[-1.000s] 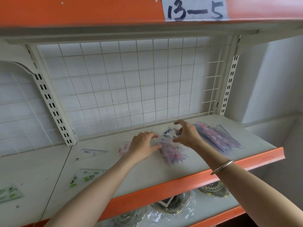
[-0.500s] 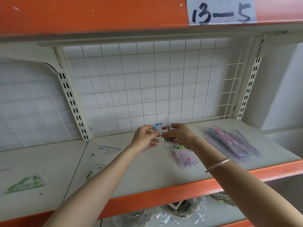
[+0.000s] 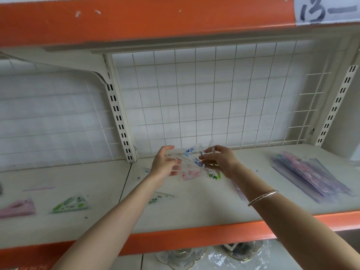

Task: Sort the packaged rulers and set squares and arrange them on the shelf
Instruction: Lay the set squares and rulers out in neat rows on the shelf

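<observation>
Both hands hold a small bunch of clear-packaged set squares with blue, pink and green print, raised just above the white shelf. My left hand grips the bunch's left side with curled fingers. My right hand pinches its right side from above. A stack of packaged purple and pink rulers lies on the shelf at the right. Single packaged set squares lie to the left: a green one, a pink one, and a green-printed one partly under my left forearm.
A white wire grid backs the shelf, with slotted uprights at left and right. The orange shelf above hangs low and carries a handwritten label. The shelf's orange front edge runs below my arms; glass dishes sit on the shelf underneath.
The hands gathered packages off the shelf and lifted them as a bunch. The view has swung left, bringing more set squares on the left shelf section into sight.
</observation>
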The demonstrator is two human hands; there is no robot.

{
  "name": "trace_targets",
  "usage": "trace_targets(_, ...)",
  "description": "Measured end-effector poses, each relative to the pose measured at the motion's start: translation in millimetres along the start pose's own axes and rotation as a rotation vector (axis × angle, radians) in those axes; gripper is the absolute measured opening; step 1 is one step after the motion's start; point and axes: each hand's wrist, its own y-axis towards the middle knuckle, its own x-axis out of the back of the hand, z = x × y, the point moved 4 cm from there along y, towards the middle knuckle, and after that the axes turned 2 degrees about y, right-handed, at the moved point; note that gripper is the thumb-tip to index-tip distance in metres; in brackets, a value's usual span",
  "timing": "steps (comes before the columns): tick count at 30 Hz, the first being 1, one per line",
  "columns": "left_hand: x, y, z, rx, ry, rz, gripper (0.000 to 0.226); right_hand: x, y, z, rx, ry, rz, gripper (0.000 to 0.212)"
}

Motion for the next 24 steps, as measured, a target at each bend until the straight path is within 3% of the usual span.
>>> trace_targets(8,31,-2,4,0.115,-0.087,0.03,0.019,-38,9,-6,0.03,-0.137,0.148,0.009)
trace_targets(12,44,-1,9,0.031,0.08,0.053,0.008,-56,11,-7,0.044,-0.153,0.197,0.01)
trace_targets(14,51,0,12,0.027,0.092,0.019,0.008,-63,12,-6,0.05,-0.167,0.17,0.013)
trace_targets(20,72,7,21,0.103,0.057,-0.115,0.017,-57,15,0,0.184,-0.382,-0.125,0.012)
trace_targets(24,76,9,24,0.129,0.049,-0.14,0.018,-69,8,1,0.298,-0.711,0.006,0.011)
